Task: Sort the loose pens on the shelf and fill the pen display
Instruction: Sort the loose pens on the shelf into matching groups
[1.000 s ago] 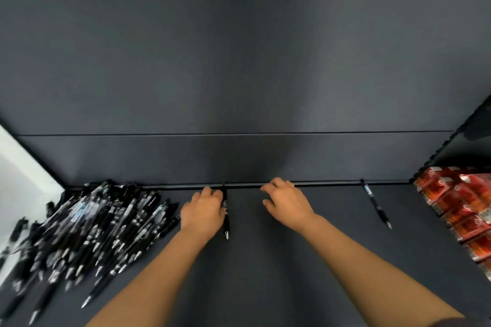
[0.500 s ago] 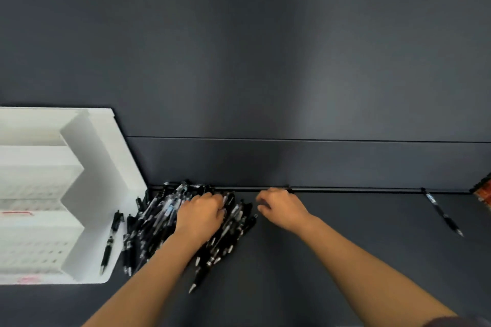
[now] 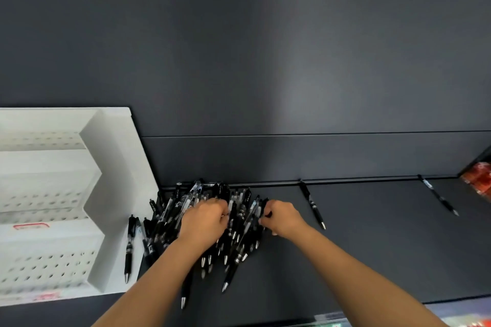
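A heap of black pens (image 3: 239, 223) lies on the dark shelf (image 3: 372, 247) against its back rail. My left hand (image 3: 204, 223) rests on top of the heap, fingers curled among the pens. My right hand (image 3: 283, 218) is at the heap's right edge, fingers pinched on a black pen. The white tiered pen display (image 3: 50, 204) stands at the left, its perforated tiers showing no pens. Two single pens (image 3: 313, 204) (image 3: 438, 198) lie apart to the right. One pen (image 3: 128, 244) lies beside the display.
Red packets (image 3: 478, 178) sit at the far right edge of the shelf. A dark back panel rises behind the shelf. The shelf's front edge (image 3: 398, 308) runs along the bottom right, with blurred goods below it.
The view has shifted left and closer, bringing the white display fully into sight. Both hands have moved onto the pen heap, the right hand reaching its right edge and closing on a pen.
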### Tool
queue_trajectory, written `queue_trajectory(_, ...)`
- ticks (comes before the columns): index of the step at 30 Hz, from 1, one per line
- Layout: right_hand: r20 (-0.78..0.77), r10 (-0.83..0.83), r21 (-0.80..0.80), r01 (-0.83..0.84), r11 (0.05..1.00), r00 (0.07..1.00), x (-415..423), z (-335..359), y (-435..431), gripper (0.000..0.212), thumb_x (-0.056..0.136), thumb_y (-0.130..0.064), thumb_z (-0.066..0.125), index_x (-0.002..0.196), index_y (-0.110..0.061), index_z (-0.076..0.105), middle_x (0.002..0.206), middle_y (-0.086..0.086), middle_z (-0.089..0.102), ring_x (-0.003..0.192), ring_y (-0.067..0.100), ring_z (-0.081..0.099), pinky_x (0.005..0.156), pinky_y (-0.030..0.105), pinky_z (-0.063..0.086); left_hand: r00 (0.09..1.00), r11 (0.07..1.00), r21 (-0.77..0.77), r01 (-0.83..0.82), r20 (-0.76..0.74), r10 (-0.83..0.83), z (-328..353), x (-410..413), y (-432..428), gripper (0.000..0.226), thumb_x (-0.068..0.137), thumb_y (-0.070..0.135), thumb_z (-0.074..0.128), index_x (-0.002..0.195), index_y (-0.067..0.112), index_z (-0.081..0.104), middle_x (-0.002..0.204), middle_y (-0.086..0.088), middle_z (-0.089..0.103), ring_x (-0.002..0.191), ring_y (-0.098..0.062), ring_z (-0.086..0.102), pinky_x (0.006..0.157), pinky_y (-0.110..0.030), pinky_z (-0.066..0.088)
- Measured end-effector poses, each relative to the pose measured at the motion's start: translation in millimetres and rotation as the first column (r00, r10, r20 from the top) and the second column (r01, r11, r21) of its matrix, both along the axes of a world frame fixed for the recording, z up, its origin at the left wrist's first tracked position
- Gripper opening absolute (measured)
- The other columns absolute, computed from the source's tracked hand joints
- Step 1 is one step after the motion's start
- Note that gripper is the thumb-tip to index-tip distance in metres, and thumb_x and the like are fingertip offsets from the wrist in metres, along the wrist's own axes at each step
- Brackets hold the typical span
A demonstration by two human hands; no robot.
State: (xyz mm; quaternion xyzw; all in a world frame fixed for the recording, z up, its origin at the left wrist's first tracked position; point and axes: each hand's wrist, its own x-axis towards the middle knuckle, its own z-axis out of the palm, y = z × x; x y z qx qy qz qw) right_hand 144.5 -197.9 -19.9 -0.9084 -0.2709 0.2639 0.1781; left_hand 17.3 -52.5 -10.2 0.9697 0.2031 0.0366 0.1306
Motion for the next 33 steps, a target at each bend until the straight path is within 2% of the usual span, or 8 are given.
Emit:
queue_trajectory(7,-0.049,-0.047,-0.024,0.046,0.999,0.998,-1.3,-5.6,7.5,0.028,0.086,-0.032,0.064,0.102,-0.013,0.051,0.094,0.009,0.061,0.081,0.026,0.064,0.08,0.041,0.057,1.0,0.999,-0.037,0.005,-0.007,-0.006,-6.6,0.4,-3.9,0.017,0.094,0.031,0.046,0.105,0.025,0.058,0.108,0.007,0.058,0.105,-0.015,0.054,0.081,-0.027,0.043)
queue_trajectory(12,-0.013,-0.035,-0.115,0.033,0.993,0.999,-9.2,-12.3,13.4,0.053,0.076,-0.047,0.069,0.112,-0.019,0.042,0.1,0.006,0.065,0.082,0.026,0.069,0.076,0.037,0.057,1.0,0.999,-0.049,0.005,-0.03,-0.007,-6.7,6.4,-11.8,0.019,0.095,0.032,0.046,0.109,0.025,0.057,0.111,0.007,0.057,0.109,-0.015,0.052,0.085,-0.029,0.042)
queue_trajectory(17,-0.204,-0.133,-0.006,0.135,0.991,0.97,-13.7,-12.9,17.9,0.049,0.081,-0.017,0.061,0.122,-0.023,0.036,0.095,0.004,0.064,0.055,0.018,0.065,0.061,0.033,0.06,0.998,0.998,-0.06,0.009,-0.059,-0.013,-10.2,7.0,-15.4,0.02,0.095,0.033,0.046,0.109,0.024,0.057,0.112,0.007,0.056,0.109,-0.015,0.051,0.084,-0.029,0.041)
queue_trajectory(22,-0.356,-0.177,0.126,0.234,0.964,0.918,-7.4,-9.0,13.0,0.062,0.086,-0.009,0.053,0.14,-0.023,0.025,0.09,0.004,0.056,0.059,0.012,0.055,0.051,0.022,0.049,0.997,0.992,-0.124,-0.021,-0.079,0.011,-14.0,7.7,-15.5,0.018,0.093,0.032,0.048,0.107,0.025,0.058,0.11,0.007,0.057,0.107,-0.014,0.053,0.084,-0.029,0.044)
queue_trajectory(26,-0.491,-0.142,0.331,0.335,0.882,0.86,0.0,-3.1,0.5,0.06,0.092,-0.003,0.047,0.144,-0.021,0.022,0.086,-0.001,0.054,0.076,0.014,0.052,0.06,0.023,0.041,0.998,0.956,-0.289,-0.048,-0.044,0.037,-13.5,21.5,-21.1,0.022,0.094,0.028,0.049,0.112,0.021,0.058,0.104,0.006,0.058,0.094,-0.013,0.056,0.074,-0.027,0.047)
queue_trajectory(28,-0.568,-0.094,0.388,0.367,0.846,0.817,0.8,4.9,-5.6,0.053,0.095,-0.002,0.046,0.14,-0.021,0.028,0.089,-0.002,0.059,0.083,0.012,0.057,0.064,0.022,0.046,0.995,0.901,-0.426,-0.086,0.001,0.096,-9.8,31.6,-26.2,0.026,0.096,0.026,0.048,0.118,0.017,0.058,0.105,0.001,0.063,0.094,-0.016,0.059,0.079,-0.026,0.045)
queue_trajectory(30,-0.623,-0.051,0.423,0.391,0.817,0.781,1.6,12.2,-10.4,0.041,0.095,0.001,0.045,0.134,-0.013,0.041,0.086,-0.002,0.062,0.077,0.007,0.062,0.061,0.019,0.052,0.976,0.761,-0.633,-0.144,0.036,0.214,-3.4,40.9,-31.9,0.029,0.097,0.023,0.048,0.122,0.011,0.057,0.111,-0.006,0.064,0.103,-0.02,0.059,0.085,-0.024,0.043)
queue_trajectory(33,-0.666,0.011,0.436,0.377,0.817,0.746,0.5,19.0,-16.0,0.032,0.094,0.0,0.045,0.123,-0.012,0.053,0.087,0.002,0.065,0.073,0.009,0.064,0.062,0.021,0.053,0.937,0.337,-0.93,-0.149,-0.023,0.349,7.0,48.3,-42.8,0.023,0.096,0.021,0.051,0.115,0.011,0.058,0.099,-0.005,0.064,0.083,-0.015,0.061,0.069,-0.023,0.051)
